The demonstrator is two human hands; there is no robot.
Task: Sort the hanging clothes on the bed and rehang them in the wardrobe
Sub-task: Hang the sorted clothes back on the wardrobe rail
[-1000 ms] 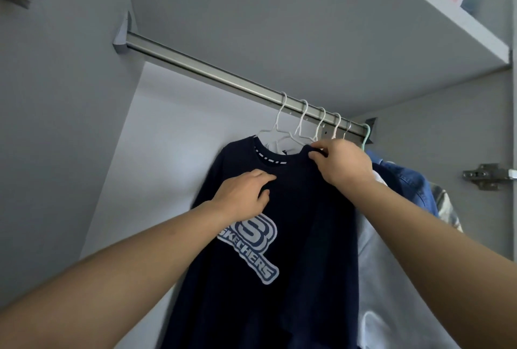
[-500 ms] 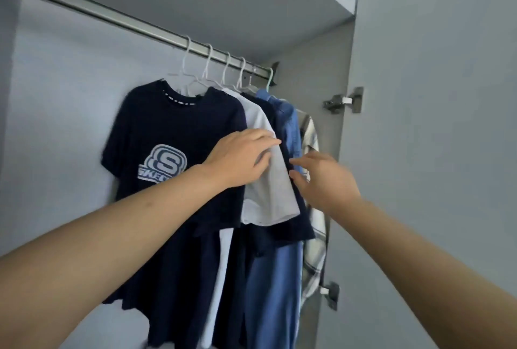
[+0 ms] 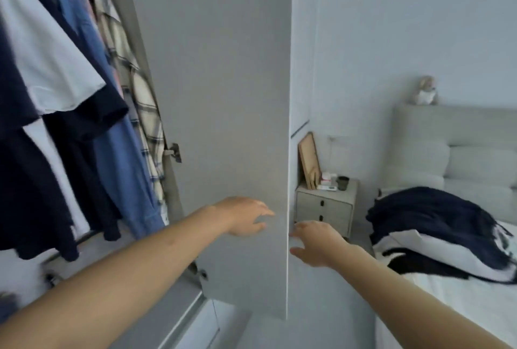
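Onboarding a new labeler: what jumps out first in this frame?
The open wardrobe door fills the centre, seen nearly edge-on, with both hands empty and spread in front of it: the left hand on its inner side, the right hand just past its edge. At left, shirts hang in the wardrobe; at right, a pile of dark and white clothes lies on the bed.

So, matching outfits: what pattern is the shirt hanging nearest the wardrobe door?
A cream and dark plaid shirt, seen in the head view.

Hands (image 3: 243, 217): two. Door (image 3: 223, 124): one. Nightstand (image 3: 324, 208): one.
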